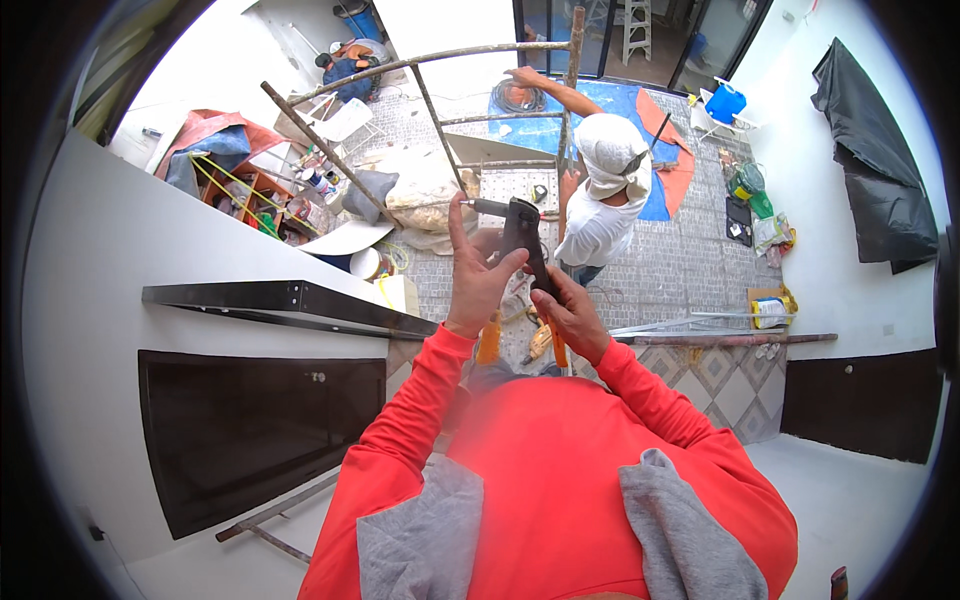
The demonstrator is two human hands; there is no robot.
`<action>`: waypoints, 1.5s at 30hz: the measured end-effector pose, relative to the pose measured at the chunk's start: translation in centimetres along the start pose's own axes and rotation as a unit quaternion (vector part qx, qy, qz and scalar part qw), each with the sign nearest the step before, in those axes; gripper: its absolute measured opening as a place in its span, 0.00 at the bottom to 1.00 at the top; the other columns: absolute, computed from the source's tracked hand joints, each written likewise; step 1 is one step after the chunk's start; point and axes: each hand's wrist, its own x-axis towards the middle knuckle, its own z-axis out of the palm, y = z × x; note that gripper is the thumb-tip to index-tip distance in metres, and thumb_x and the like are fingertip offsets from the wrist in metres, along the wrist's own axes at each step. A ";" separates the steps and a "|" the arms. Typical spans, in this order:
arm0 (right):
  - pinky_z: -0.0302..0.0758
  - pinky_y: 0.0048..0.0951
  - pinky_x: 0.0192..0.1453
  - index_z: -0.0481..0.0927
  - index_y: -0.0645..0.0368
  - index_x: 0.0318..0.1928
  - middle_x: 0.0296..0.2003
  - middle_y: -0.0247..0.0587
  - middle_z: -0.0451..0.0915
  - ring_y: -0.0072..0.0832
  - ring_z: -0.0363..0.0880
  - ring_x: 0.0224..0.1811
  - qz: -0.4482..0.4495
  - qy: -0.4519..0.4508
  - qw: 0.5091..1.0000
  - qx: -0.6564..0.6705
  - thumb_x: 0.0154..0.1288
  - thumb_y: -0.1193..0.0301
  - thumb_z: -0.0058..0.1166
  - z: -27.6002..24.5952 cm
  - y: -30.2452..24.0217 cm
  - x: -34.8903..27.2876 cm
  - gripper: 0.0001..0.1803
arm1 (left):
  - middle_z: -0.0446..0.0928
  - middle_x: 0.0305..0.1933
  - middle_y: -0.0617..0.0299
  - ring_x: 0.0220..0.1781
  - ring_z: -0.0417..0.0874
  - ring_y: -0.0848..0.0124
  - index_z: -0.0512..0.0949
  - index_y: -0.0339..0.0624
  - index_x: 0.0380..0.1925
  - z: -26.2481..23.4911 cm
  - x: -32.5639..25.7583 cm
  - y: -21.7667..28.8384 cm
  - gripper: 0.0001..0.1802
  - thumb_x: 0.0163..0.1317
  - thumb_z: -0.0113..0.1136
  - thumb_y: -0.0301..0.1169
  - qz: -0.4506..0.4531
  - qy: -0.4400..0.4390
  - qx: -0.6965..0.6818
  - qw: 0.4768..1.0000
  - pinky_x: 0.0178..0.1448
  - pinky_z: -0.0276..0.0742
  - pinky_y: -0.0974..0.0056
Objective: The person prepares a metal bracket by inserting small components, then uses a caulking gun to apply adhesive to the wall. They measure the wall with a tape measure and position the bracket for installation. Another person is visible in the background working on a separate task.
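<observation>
Before my chest is a black long-handled tool point(521, 228) that looks like a hand riveter. Its grey nose point(487, 207) points left, and two orange grips, including the right one point(559, 345), hang below. My left hand point(478, 268) steadies the tool's head from the left, thumb against the black body. Its index finger is raised to the nose's tip; any small part there is too small to make out. Closed round the black arm of the tool is my right hand point(580, 312), thumb on top. Part of the left handle is hidden behind my left hand.
Rusty scaffold pipes point(440, 52) rise ahead, beside a person in a white shirt point(605, 215) below. Another person point(348, 75) crouches far left. A dark ledge point(290, 297) juts from the left wall; a horizontal pipe point(730, 340) crosses at right. Paint buckets point(370, 264) stand below.
</observation>
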 end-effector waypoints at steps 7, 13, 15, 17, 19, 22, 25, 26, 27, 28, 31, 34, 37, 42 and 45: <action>0.80 0.32 0.56 0.61 0.55 0.76 0.65 0.42 0.74 0.30 0.76 0.64 0.108 -0.108 0.959 0.240 0.75 0.64 0.60 -0.1 -1.4 0.4 0.35 | 0.80 0.50 0.52 0.46 0.85 0.70 0.28 0.55 0.81 0.5 -0.2 1.1 0.61 0.63 0.62 0.14 -0.057 -0.030 -0.039 0.997 0.47 0.86 0.65; 0.73 0.58 0.71 0.53 0.54 0.78 0.75 0.49 0.63 0.46 0.62 0.78 0.142 -0.258 0.895 0.335 0.69 0.62 0.66 -2.2 -0.5 1.4 0.46 | 0.78 0.53 0.53 0.51 0.85 0.68 0.28 0.54 0.81 1.0 -0.4 1.7 0.61 0.63 0.61 0.12 -0.033 -0.055 -0.041 0.997 0.55 0.84 0.63; 0.72 0.58 0.72 0.54 0.54 0.78 0.74 0.48 0.65 0.44 0.63 0.78 0.135 -0.268 0.888 0.348 0.69 0.61 0.66 -2.3 0.0 1.6 0.45 | 0.78 0.54 0.51 0.52 0.85 0.67 0.27 0.54 0.81 1.3 -0.3 1.8 0.62 0.62 0.60 0.11 -0.003 -0.073 -0.061 0.995 0.55 0.84 0.63; 0.75 0.50 0.69 0.61 0.60 0.76 0.73 0.49 0.67 0.40 0.67 0.74 0.130 -0.259 0.893 0.346 0.70 0.62 0.65 -1.6 0.1 1.6 0.40 | 0.78 0.54 0.51 0.52 0.84 0.66 0.26 0.56 0.81 1.7 -0.3 2.2 0.63 0.61 0.61 0.10 -0.031 -0.064 -0.019 0.997 0.52 0.87 0.62; 0.77 0.42 0.63 0.61 0.53 0.75 0.70 0.41 0.70 0.31 0.73 0.67 0.171 -0.193 0.896 0.362 0.74 0.67 0.61 -0.5 -0.2 1.4 0.35 | 0.76 0.55 0.50 0.53 0.82 0.65 0.28 0.59 0.81 2.3 -0.1 2.8 0.64 0.60 0.63 0.11 0.010 -0.066 -0.026 0.997 0.49 0.87 0.62; 0.73 0.48 0.67 0.58 0.50 0.76 0.74 0.42 0.64 0.36 0.68 0.73 0.087 -0.190 0.891 0.403 0.77 0.68 0.56 0.4 -1.7 1.0 0.33 | 0.70 0.66 0.44 0.70 0.73 0.55 0.32 0.51 0.81 3.0 -0.2 3.7 0.61 0.62 0.67 0.17 0.112 -0.022 0.078 0.990 0.67 0.79 0.58; 0.69 0.51 0.71 0.56 0.51 0.77 0.70 0.45 0.69 0.39 0.65 0.76 0.018 -0.143 0.912 0.384 0.76 0.68 0.55 0.0 -3.8 0.6 0.34 | 0.72 0.67 0.43 0.70 0.75 0.52 0.47 0.40 0.80 2.0 -2.4 4.5 0.54 0.62 0.73 0.31 0.174 -0.028 0.267 0.947 0.73 0.71 0.51; 0.69 0.51 0.71 0.55 0.51 0.77 0.70 0.45 0.70 0.39 0.66 0.75 0.001 -0.111 0.920 0.375 0.76 0.67 0.55 -0.5 -4.6 0.6 0.35 | 0.73 0.66 0.44 0.70 0.75 0.51 0.52 0.37 0.78 1.3 -3.3 4.6 0.52 0.61 0.74 0.37 0.222 -0.040 0.387 0.894 0.73 0.70 0.50; 0.70 0.50 0.71 0.54 0.51 0.77 0.69 0.46 0.70 0.39 0.66 0.75 -0.021 -0.085 0.923 0.374 0.76 0.67 0.55 -0.7 -5.3 0.5 0.35 | 0.75 0.65 0.44 0.68 0.76 0.50 0.60 0.32 0.74 1.2 -4.2 4.3 0.52 0.58 0.76 0.47 0.221 -0.029 0.446 0.867 0.71 0.71 0.51; 0.70 0.50 0.71 0.53 0.51 0.77 0.68 0.47 0.71 0.39 0.66 0.75 -0.041 -0.060 0.925 0.373 0.76 0.66 0.55 -0.9 -6.0 0.4 0.36 | 0.75 0.64 0.44 0.66 0.77 0.48 0.62 0.33 0.73 1.0 -4.9 4.0 0.52 0.56 0.77 0.49 0.193 -0.059 0.457 0.866 0.70 0.71 0.50; 0.70 0.47 0.70 0.52 0.55 0.78 0.67 0.49 0.72 0.39 0.68 0.74 -0.075 -0.051 0.947 0.309 0.76 0.62 0.55 -1.2 -7.4 0.7 0.38 | 0.76 0.61 0.45 0.61 0.80 0.51 0.63 0.36 0.72 1.3 -6.0 2.3 0.50 0.57 0.77 0.50 0.131 -0.071 0.473 0.868 0.61 0.78 0.53; 0.69 0.47 0.71 0.53 0.58 0.77 0.66 0.49 0.74 0.40 0.70 0.72 -0.096 -0.059 0.957 0.269 0.76 0.60 0.56 -1.1 -8.1 0.5 0.39 | 0.77 0.58 0.46 0.55 0.83 0.55 0.63 0.38 0.72 1.1 -6.2 1.1 0.49 0.58 0.75 0.50 0.110 -0.087 0.436 0.889 0.51 0.82 0.57; 0.69 0.49 0.72 0.55 0.60 0.76 0.63 0.47 0.76 0.41 0.74 0.69 -0.094 -0.065 0.942 0.316 0.75 0.60 0.57 -0.8 -8.5 0.2 0.39 | 0.78 0.52 0.47 0.46 0.86 0.57 0.63 0.36 0.70 0.5 -6.8 0.9 0.47 0.60 0.74 0.50 0.098 -0.094 0.394 0.909 0.45 0.82 0.59; 0.69 0.47 0.72 0.58 0.64 0.74 0.60 0.48 0.78 0.39 0.76 0.66 -0.070 -0.101 0.960 0.253 0.75 0.65 0.58 0.3 -8.7 0.6 0.35 | 0.77 0.58 0.43 0.58 0.82 0.55 0.59 0.34 0.73 -0.5 -9.5 1.0 0.48 0.64 0.72 0.48 0.052 -0.072 0.408 0.909 0.58 0.79 0.54; 0.70 0.41 0.72 0.59 0.66 0.73 0.60 0.48 0.78 0.38 0.77 0.65 -0.052 -0.103 0.968 0.223 0.74 0.70 0.56 1.6 -7.7 0.9 0.33 | 0.75 0.64 0.43 0.71 0.74 0.56 0.58 0.40 0.75 -1.6 -12.2 0.8 0.47 0.64 0.72 0.46 0.055 0.019 0.356 0.933 0.72 0.70 0.53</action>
